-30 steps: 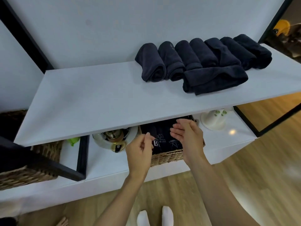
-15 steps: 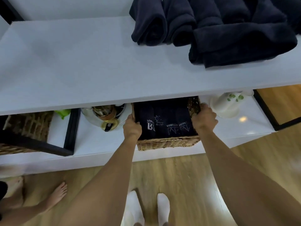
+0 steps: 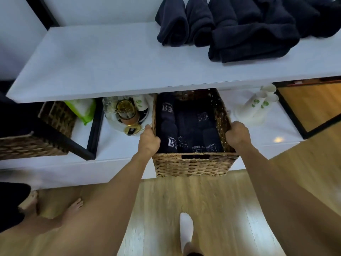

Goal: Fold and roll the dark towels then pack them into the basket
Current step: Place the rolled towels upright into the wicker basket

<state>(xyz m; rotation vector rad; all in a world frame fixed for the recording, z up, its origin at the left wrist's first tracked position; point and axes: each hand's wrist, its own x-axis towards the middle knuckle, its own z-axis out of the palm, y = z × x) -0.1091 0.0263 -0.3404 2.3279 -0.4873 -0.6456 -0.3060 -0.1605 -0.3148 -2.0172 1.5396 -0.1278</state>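
Observation:
A woven wicker basket [image 3: 193,166] sits on the lower white shelf, its front hanging out past the shelf edge. Dark rolled towels with white logos [image 3: 190,130] fill it. My left hand [image 3: 148,142] grips the basket's left rim and my right hand [image 3: 237,134] grips its right rim. On the upper white shelf [image 3: 103,60] several dark rolled towels [image 3: 173,24] lie side by side at the back right, with one folded dark towel [image 3: 252,43] lying across their front ends.
On the lower shelf, a round tray with glass and gold items [image 3: 127,115] stands left of the basket, white cups with green prints [image 3: 258,106] right of it. Another wicker basket [image 3: 36,137] and a green packet [image 3: 83,109] sit far left. Someone's bare feet [image 3: 73,209] stand bottom left.
My hands went from hovering in front of the basket to gripping both its sides. The basket has slid forward out from under the upper shelf, toward me.

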